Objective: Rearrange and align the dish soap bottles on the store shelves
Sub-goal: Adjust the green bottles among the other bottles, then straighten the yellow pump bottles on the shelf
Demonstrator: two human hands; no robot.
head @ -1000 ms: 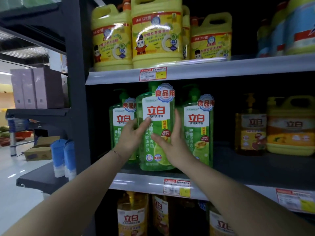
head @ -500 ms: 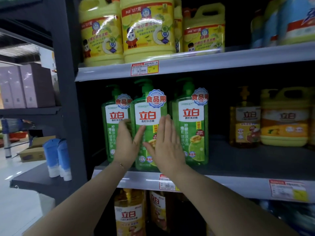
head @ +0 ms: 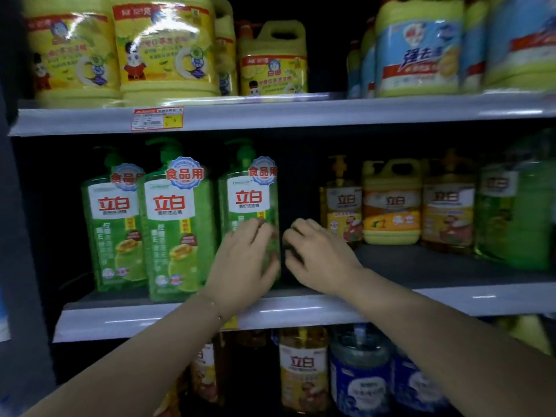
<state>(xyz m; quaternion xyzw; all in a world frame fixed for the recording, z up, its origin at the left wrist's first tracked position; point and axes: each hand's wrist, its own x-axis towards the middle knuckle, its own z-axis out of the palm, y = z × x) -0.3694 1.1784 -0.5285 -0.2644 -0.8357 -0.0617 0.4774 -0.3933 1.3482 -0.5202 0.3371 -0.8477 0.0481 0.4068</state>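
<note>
Green dish soap bottle (head: 249, 212) stands near middle shelf's (head: 301, 308) front edge; left hand (head: 243, 260) curled on it, right hand (head: 319, 254) loosely bent beside. A one-sided push could topple it.

Both bare forearms are extended forward and upward from the lower edge of the view, converging toward the centre; the left hand (head: 245, 260) is held back-of-hand toward the camera, its fingers (head: 255, 228) curled loosely and blurred; a thin bracelet (head: 215, 308) is worn at the left wrist; the right hand (head: 319, 257) is set just beside the left, knuckles up, its fingers (head: 296, 233) bent inward toward the left hand; a narrow gap is kept between the two hands.
</note>
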